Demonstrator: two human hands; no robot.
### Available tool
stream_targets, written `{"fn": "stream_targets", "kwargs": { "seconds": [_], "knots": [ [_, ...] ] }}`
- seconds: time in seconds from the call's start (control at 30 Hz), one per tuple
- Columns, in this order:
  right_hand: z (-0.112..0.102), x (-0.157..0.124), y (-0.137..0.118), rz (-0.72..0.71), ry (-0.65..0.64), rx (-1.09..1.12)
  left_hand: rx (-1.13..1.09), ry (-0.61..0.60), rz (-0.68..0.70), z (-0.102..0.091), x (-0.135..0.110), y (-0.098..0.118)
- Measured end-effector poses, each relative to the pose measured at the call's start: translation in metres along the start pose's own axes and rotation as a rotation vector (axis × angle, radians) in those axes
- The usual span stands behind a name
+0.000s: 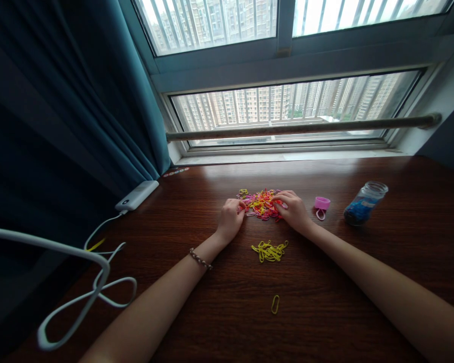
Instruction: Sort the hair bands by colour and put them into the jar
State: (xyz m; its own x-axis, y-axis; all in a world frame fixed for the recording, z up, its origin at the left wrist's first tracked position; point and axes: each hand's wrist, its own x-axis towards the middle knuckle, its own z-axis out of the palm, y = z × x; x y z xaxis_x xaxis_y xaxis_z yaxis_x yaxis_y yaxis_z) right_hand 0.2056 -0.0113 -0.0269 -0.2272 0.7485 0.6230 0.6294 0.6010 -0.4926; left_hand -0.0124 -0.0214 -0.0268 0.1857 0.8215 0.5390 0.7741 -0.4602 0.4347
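A loose pile of small coloured rubber bands (263, 205), mostly pink, red, orange and yellow, lies on the dark wooden table. My left hand (231, 219) is at the pile's left edge, fingers curled in; whatever is between the fingertips is too small to make out. From the right, my right hand (292, 212) reaches over the pile, thumb and fingers somewhat apart, fingertips touching the bands. Nearer me sits a smaller heap of only yellow rubber bands (269, 251). A single yellow rubber band (275, 304) lies closer still.
Right of the pile are a pink ring-shaped piece with a loop (322, 203) and a glass jar (365, 203) with blue contents. A white power bank (137, 195) with a white cable (98, 269) is at left, beside a blue curtain (136, 111). A window stands behind the table.
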Motion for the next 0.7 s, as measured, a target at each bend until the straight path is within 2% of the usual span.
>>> {"fn": "stream_targets", "kwargs": {
  "seconds": [0.37,0.47,0.63,0.7],
  "knots": [
    [-0.0057,0.0014,-0.0039,0.182,0.055,0.029,0.004,0.075,-0.124,-0.0010,0.0010,-0.0032],
    [-0.0055,0.0013,-0.0033,0.194,0.057,0.037,0.019,0.038,-0.139,-0.0004,0.0017,-0.0060],
    [-0.0054,0.0006,-0.0018,0.191,0.028,0.026,0.028,-0.101,-0.113,0.0009,0.0015,-0.0051],
    [-0.0050,0.0002,-0.0011,0.200,0.029,0.022,0.063,-0.113,-0.121,0.0011,0.0008,-0.0032]
  ]
}}
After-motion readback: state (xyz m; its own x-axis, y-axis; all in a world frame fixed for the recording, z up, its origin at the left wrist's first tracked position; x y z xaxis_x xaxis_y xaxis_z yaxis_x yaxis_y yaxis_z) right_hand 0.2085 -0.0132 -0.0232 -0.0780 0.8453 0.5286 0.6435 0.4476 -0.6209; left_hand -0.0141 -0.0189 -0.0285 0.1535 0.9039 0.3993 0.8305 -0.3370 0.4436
